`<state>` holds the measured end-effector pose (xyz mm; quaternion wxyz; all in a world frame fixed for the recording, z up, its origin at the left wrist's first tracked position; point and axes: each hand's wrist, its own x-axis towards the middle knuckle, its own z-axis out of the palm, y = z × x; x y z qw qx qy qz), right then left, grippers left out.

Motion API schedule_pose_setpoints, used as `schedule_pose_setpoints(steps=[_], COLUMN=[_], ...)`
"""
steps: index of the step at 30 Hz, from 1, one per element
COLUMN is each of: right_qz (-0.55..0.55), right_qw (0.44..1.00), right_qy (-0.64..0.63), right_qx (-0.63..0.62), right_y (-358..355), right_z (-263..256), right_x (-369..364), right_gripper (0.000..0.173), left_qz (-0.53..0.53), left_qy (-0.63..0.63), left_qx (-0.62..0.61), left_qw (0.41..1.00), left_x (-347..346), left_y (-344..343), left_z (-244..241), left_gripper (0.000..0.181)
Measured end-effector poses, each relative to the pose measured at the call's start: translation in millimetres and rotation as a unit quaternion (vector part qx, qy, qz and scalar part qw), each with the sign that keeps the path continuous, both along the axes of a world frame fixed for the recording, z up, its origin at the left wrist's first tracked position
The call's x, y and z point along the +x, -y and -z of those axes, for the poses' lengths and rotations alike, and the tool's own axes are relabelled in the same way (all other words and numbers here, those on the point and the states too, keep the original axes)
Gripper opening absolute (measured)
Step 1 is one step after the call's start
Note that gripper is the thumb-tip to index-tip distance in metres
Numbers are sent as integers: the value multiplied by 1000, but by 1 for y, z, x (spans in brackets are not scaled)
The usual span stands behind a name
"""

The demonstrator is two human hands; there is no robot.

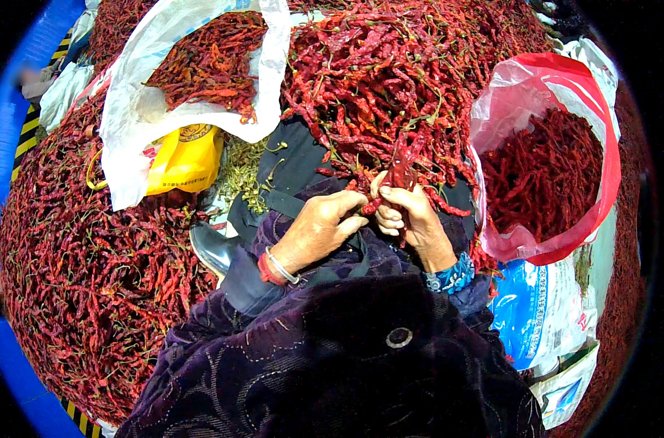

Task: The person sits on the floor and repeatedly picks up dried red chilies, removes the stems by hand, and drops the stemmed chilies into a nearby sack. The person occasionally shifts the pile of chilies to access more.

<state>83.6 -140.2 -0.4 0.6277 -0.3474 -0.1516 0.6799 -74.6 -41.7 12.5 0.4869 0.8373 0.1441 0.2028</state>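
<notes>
Dried red chillies (402, 174) stick up and down out of my right hand (411, 211), its fingers curled around them in front of my lap. Close to its left, my left hand (332, 219) pinches a red chilli (371, 206) between thumb and forefinger; the chilli's other end reaches my right hand. Just beyond both hands rises a heap of dried chillies (376, 82), many with pale green stems. Some chillies from this heap lie against my dark trousers. The palm of my right hand is hidden.
A white sack (129, 126) of chillies stands at upper left, a yellow bag (187, 164) below it. Plucked stems (244, 175) lie by my shoe (211, 249). To the right is a red-rimmed sack (606, 180) with darker chillies, above a blue-and-white printed bag (529, 312). More chillies (102, 284) spread left.
</notes>
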Motion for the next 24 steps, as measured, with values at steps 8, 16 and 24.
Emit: schedule_pose_setpoints(steps=[8, 16, 24], right_qz=[113, 83, 61], right_qw=[991, 987, 988], right_qy=[-25, -116, -120], right_qx=[60, 75, 81], right_y=[-5, -4, -4], right_z=[3, 10, 7], right_x=[-16, -5, 7], right_gripper=[14, 23, 21], left_qz=[-153, -240, -157], left_qy=[2, -17, -36], left_qx=[-283, 235, 271], left_qw=[947, 942, 949], left_x=[-13, -20, 47], left_y=[-10, -61, -75], left_z=[14, 15, 24], left_gripper=[8, 12, 21])
